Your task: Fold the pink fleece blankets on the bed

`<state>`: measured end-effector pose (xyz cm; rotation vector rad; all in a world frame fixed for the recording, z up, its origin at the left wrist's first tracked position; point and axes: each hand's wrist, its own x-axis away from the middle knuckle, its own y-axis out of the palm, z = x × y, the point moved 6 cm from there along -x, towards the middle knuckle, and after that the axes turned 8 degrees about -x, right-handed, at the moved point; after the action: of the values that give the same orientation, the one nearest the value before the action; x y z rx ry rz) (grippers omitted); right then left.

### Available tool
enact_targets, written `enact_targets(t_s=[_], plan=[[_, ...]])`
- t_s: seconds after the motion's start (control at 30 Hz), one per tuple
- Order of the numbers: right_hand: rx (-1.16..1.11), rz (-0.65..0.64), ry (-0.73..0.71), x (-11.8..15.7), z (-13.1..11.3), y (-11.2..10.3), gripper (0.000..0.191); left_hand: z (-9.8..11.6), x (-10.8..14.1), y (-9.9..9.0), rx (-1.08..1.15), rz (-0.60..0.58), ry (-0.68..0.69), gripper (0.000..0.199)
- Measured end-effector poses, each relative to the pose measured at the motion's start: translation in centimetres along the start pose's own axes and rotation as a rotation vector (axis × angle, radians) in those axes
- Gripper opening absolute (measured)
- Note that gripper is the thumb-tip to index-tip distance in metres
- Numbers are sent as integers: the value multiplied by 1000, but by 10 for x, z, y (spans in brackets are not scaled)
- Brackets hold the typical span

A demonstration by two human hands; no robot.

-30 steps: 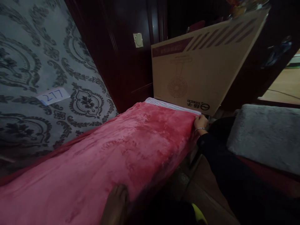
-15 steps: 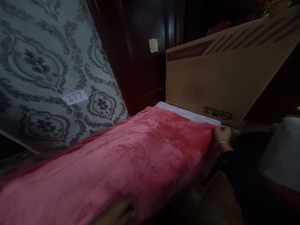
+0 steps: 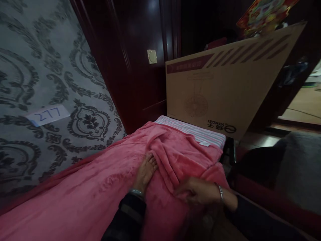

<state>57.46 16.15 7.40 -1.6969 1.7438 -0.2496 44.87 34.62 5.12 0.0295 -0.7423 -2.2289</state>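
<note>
A pink plush blanket (image 3: pixel 110 187) covers the bed, with raised folds near its far end. A white-and-grey striped sheet (image 3: pixel 193 130) shows beyond the blanket's far edge. My left hand (image 3: pixel 146 170) lies on the blanket beside a fold, its fingers stretched out and pressing the cloth. To its right, my right hand (image 3: pixel 198 190), a bracelet at its wrist, is closed on a fold near the bed's right side. Motion blurs its fingertips slightly. A small white label (image 3: pixel 205 143) lies on the blanket's far edge.
A large cardboard box (image 3: pixel 213 90) stands past the bed's far end, against a dark red wooden door (image 3: pixel 130 67). Patterned wallpaper (image 3: pixel 85 124) runs along the left, bearing a paper marked 277 (image 3: pixel 47 115). A grey cloth-covered thing (image 3: pixel 301 167) stands at the right.
My right hand has left the far right corner and come nearer. My left hand has moved forward onto the blanket. The far part is now bunched into folds, baring more striped sheet.
</note>
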Motion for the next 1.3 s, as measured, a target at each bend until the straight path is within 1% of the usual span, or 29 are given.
enact_targets(t_s=[0.03, 0.07, 0.1, 0.13, 0.17, 0.2, 0.23, 0.27, 0.3, 0.33, 0.4, 0.47, 0.53, 0.6, 0.7, 0.73, 0.8, 0.87, 0.93, 1.0, 1.07, 1.1, 1.13, 1.17, 1.23, 1.3], plan=[[-74, -84, -1, -2, -2, 4, 27, -5, -3, -3, -3, 5, 36, 8], [-132, -111, 12, -6, 1, -3, 27, -8, -5, -5, -12, 8, 84, 7], [-143, -64, 49, -12, 10, -19, 29, -11, -6, -7, -24, 10, 125, 13], [-81, 85, 117, -18, 26, -46, 32, -13, -7, -8, -36, 10, 148, 20], [46, 254, 221, -21, 44, -76, 36, -14, -8, -9, -45, 10, 157, 25], [211, 378, 373, -21, 65, -103, 39, -14, -8, -9, -53, 10, 159, 29], [380, 442, 544, -18, 86, -126, 42, -14, -9, -9, -62, 12, 155, 33], [506, 456, 695, -14, 104, -142, 47, -13, -10, -9, -75, 17, 150, 35], [590, 447, 810, -9, 120, -153, 50, -12, -11, -9, -91, 22, 148, 36], [639, 425, 886, -4, 131, -158, 51, -11, -11, -9, -110, 29, 148, 37], [672, 393, 941, 4, 145, -158, 50, -9, -12, -8, -136, 42, 147, 36], [711, 380, 958, 10, 148, -154, 44, -9, -12, -7, -125, 40, 134, 36], [742, 383, 974, 14, 149, -155, 38, -10, -12, -5, -90, 29, 125, 38], [763, 448, 1035, 22, 150, -164, 38, -10, -10, -2, -56, 15, 133, 44], [763, 636, 1210, 44, 156, -182, 42, -6, -5, 2, -45, 6, 168, 53], [750, 677, 1255, 51, 158, -185, 41, -5, -3, 3, -51, 5, 175, 56], [735, 695, 1280, 58, 164, -189, 41, -4, -1, 5, -65, 11, 175, 61], [768, 711, 1216, 53, 163, -193, 43, -4, 0, 5, -68, 18, 165, 63], [828, 722, 1072, 30, 157, -196, 46, -5, 0, 4, -65, 19, 159, 62], [800, 665, 836, -15, 150, -190, 46, -6, -1, 3, -63, 23, 172, 59], [622, 540, 579, -74, 147, -168, 47, -8, -2, 0, -48, 29, 189, 56], [508, 475, 467, -105, 145, -153, 49, -9, -2, -1, -34, 33, 197, 56], [407, 422, 387, -135, 146, -137, 50, -11, -2, -2, -18, 39, 201, 57], [348, 384, 340, -164, 147, -123, 51, -12, -2, -3, -7, 47, 200, 58], [283, 345, 300, -216, 154, -98, 50, -14, 0, -4, 2, 70, 194, 59], [250, 341, 300, -261, 166, -82, 50, -13, 4, -4, -9, 78, 198, 58]])
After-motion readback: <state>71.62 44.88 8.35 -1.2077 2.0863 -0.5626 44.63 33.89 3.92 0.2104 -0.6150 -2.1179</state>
